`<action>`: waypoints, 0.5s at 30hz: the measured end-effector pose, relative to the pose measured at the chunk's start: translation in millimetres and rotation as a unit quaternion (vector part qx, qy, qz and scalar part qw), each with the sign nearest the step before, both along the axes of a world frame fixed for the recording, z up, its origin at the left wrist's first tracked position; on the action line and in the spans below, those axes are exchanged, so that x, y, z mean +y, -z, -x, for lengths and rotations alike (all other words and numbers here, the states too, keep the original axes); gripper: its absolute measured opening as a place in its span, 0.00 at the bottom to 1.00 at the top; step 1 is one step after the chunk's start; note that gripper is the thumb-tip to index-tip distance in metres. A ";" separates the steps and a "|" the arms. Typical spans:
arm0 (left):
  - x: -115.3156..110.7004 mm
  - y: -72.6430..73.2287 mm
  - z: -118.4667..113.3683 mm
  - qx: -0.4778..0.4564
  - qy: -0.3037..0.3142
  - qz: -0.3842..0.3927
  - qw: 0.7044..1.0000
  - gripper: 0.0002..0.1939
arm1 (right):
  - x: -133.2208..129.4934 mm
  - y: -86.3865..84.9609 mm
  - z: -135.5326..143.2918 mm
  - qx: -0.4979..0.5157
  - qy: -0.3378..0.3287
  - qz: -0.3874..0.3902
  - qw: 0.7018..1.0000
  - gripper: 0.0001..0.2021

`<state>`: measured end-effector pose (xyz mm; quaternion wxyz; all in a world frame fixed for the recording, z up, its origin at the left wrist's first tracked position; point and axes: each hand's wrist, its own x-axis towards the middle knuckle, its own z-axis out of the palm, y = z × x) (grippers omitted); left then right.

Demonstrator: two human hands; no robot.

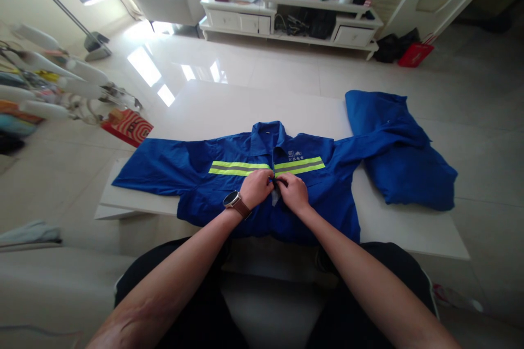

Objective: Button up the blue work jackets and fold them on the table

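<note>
Blue jacket [262, 215] spread face up on bench [405, 229], collar at far side. Left hand [257, 188] and right hand [293, 192] meet at its front, just below stripes [301, 166], fingers of both pinching fabric. Blue bundle [413, 177] touches one sleeve.

You had one left hand [257, 188] and one right hand [293, 193], two in total, and one wristwatch [232, 199]. In front of you there was one worktop [409, 226]. On it you had one blue jacket [327, 196] with one collar [257, 140], two sleeves [147, 166] and two yellow-green strips [301, 166]. There was also one folded blue bundle [409, 174], whose pieces could not be counted. Further away you had one low cabinet [301, 41] with three drawer fronts [354, 35], one pale seat [171, 0] and two red bags [416, 54].
</note>
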<state>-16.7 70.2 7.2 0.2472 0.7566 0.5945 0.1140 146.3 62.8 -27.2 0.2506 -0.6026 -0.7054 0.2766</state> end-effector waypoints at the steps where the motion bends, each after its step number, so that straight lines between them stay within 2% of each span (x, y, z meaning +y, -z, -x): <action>1: -0.2 0.2 -0.2 -0.001 0.006 -0.004 1.000 0.12 | 0.3 0.7 0.2 -0.003 0.003 0.003 1.000 0.08; 6: -0.7 1.0 -0.8 0.004 0.023 -0.026 0.999 0.11 | 1.9 2.3 3.8 -0.007 0.018 0.016 1.000 0.08; 15: -3.1 1.3 -0.4 0.000 -0.003 -0.018 1.000 0.13 | 1.0 -4.3 4.9 -0.031 0.029 0.042 0.998 0.09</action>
